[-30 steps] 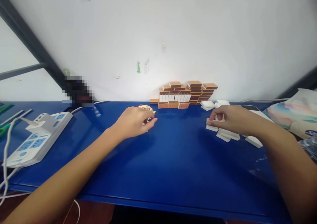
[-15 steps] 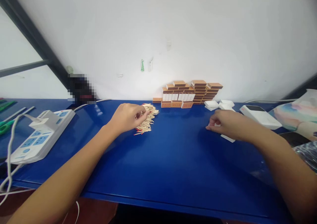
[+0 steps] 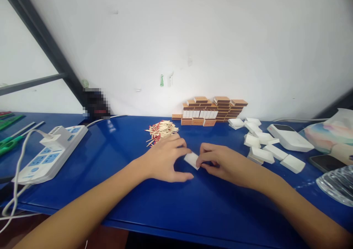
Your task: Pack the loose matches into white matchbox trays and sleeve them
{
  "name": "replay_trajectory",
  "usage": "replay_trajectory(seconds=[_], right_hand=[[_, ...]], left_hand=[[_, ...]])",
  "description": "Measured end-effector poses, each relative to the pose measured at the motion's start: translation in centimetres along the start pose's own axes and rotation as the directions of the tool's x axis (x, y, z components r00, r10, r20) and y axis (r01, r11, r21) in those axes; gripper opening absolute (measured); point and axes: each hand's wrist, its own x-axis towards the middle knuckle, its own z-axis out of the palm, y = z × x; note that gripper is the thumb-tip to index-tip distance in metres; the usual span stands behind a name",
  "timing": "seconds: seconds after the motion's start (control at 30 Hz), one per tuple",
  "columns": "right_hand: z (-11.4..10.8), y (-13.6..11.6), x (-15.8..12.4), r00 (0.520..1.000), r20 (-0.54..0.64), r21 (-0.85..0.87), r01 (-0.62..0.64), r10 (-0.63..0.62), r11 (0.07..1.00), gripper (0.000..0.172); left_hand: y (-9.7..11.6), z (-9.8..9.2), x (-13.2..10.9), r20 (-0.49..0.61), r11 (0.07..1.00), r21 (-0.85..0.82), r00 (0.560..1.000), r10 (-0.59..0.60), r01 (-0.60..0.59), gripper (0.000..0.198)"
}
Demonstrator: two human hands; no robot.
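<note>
A small white matchbox tray (image 3: 191, 160) is pinched at its right end by the fingers of my right hand (image 3: 217, 161), over the middle of the desk. My left hand (image 3: 167, 160) is open on the other side, thumb and fingers spread apart. Its fingertips are near the tray's left end; whether they touch it I cannot tell. Just beyond my left hand lies a heap of red-tipped matches (image 3: 162, 129), partly covered by the hand. Several more white trays (image 3: 261, 154) lie scattered to the right of my right hand.
Brown matchboxes (image 3: 200, 122) stand stacked against the wall on the blue desk (image 3: 154, 208). To the left are a white power strip (image 3: 49, 157) and green-handled scissors (image 3: 12, 144). On the right sit a white device (image 3: 292, 139), a dark phone (image 3: 327, 163) and clear plastic (image 3: 336, 184).
My right hand has moved left from the scattered trays, bringing a white tray to the middle. My left hand has left the match heap, shifted right and nearer me, and spread its fingers.
</note>
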Motion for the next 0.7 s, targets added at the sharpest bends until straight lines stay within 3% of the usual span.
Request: replay_trajectory(seconds=[0.27,0.4,0.5,0.7], right_hand=[[-0.1,0.0,0.1,0.999,-0.042,0.058,-0.032,0.035,0.998,0.022],[-0.5,0.6,1.0,0.968,-0.247,0.134,-0.021,0.054,0.991,0.020],[-0.8,0.5,3.4,0.935,-0.346,0.119,-0.045,0.083,0.992,0.016],[0.1,-2.1,10.0,0.964,-0.265,-0.063,-0.023,0.005,0.998,0.008]], left_hand=[[1.1,1.1,-0.1,0.091,0.995,0.038,0.991,-0.094,0.091,0.033],[1.9,1.5,-0.2,0.118,0.996,0.013,0.989,-0.094,0.093,0.032],[2.9,2.2,-0.5,0.132,0.998,-0.052,0.991,-0.020,0.027,0.036],[3.3,2.9,-0.7,0.163,0.993,-0.115,0.987,0.006,0.013,0.037]])
